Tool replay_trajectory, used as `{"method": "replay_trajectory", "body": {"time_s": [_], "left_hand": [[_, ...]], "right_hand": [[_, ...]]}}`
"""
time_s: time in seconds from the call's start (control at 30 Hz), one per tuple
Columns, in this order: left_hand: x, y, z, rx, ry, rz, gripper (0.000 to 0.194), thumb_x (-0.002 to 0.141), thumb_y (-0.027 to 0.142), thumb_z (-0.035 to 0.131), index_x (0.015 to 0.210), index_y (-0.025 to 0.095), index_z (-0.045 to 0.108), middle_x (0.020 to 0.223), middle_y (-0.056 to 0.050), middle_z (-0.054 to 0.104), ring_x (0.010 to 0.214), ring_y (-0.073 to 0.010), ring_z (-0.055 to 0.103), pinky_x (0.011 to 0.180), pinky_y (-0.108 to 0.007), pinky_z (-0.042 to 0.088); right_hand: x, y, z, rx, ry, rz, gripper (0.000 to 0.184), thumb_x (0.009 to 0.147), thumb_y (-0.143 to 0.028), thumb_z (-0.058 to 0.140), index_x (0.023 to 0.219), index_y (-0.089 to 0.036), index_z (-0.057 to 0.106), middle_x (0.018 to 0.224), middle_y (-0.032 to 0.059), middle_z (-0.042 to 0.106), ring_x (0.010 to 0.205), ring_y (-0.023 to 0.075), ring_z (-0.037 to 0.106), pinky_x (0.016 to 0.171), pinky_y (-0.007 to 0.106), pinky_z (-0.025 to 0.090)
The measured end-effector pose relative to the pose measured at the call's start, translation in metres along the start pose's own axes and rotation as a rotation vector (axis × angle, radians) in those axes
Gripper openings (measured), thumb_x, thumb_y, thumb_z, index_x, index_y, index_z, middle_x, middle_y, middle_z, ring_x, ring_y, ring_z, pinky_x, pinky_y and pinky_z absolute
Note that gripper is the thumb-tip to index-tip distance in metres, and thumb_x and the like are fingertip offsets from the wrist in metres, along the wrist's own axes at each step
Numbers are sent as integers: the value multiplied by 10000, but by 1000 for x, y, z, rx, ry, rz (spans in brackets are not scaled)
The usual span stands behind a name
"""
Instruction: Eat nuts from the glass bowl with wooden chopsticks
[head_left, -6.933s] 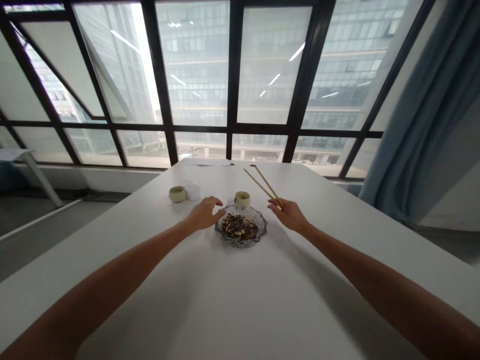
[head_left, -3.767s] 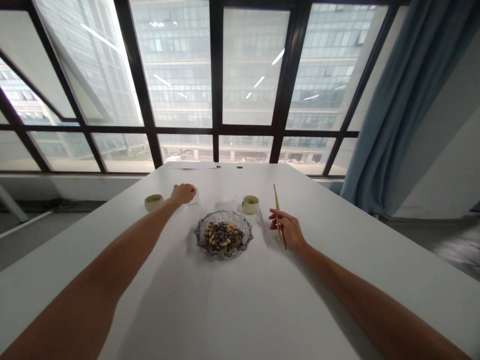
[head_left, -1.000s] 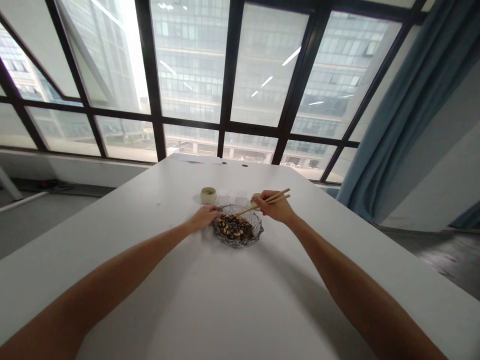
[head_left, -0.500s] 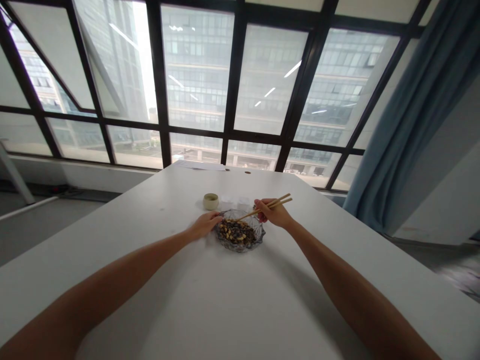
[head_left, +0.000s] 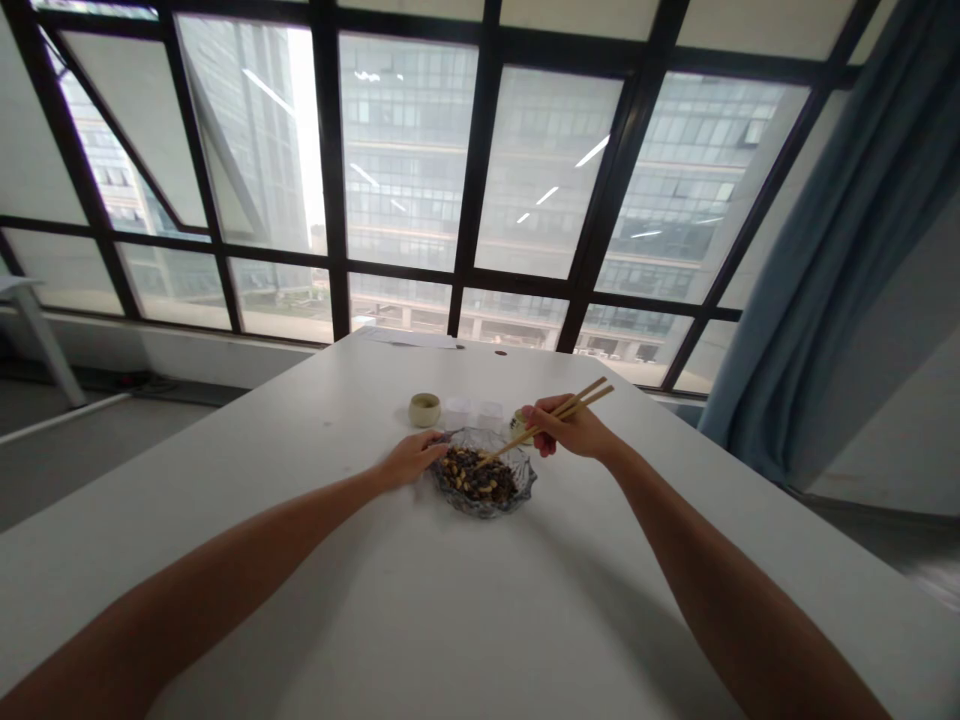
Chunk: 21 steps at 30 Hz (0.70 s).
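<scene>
White counter bore the glass bowl, upright. Left hand had its grip on the rim, likely steadying; right hand grip held chopsticks, tips at dark-and-yellow bits. Picking/stirring step, probably; a pinch called for closed tips, steady bowl.

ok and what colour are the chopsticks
Light yellowish tan, like plain wood; the chopsticks show best in the head view, above the right hand.

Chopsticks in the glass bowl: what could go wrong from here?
The chopsticks reach into a loose mix, so small pieces could slip or spill.
The right hand partly hides the nearby cup and might bump it.
The left hand is at the glass bowl's rim; pressing there might tip it.
</scene>
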<state>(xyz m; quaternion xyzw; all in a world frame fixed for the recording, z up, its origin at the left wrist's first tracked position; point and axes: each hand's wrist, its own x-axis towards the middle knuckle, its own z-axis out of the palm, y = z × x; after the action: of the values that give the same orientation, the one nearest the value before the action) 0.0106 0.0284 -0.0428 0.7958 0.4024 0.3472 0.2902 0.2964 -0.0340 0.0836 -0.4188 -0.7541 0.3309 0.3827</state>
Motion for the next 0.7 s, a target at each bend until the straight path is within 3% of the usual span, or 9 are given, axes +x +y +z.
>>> {"method": "replay_trajectory", "body": {"time_s": [0.13,0.27,0.43,0.7], "left_hand": [[0,1,0,10,9,1,436,891,456,479,1084,134,700,1028,-67,726,954,-221,636,827,-287,474],[0,0,0,26,19,-4,424,891,442,480,1082,131,697,1022,-69,727,954,-219,640,834,-287,476],[0,1,1,14,27,-13,396,891,411,483,1083,135,692,1039,-75,731,979,-225,647,847,-291,489],[-1,4,2,37,58,-15,352,876,357,492,1065,145,701,1051,-73,740,983,-227,652,875,-310,488]], "right_hand": [[-2,0,-7,-52,-36,2,565,748,-707,698,626,-157,650,515,40,655,414,143,621,367,212,489],[0,1,-10,-74,30,-36,568,782,-711,664,675,-153,666,524,43,662,414,137,618,362,200,468],[-1,12,4,53,225,-60,620,758,-780,625,664,-168,657,471,31,625,365,137,573,337,223,449],[-41,71,35,187,614,-152,587,847,-741,557,696,-182,657,481,27,620,388,148,573,368,256,463]]}}
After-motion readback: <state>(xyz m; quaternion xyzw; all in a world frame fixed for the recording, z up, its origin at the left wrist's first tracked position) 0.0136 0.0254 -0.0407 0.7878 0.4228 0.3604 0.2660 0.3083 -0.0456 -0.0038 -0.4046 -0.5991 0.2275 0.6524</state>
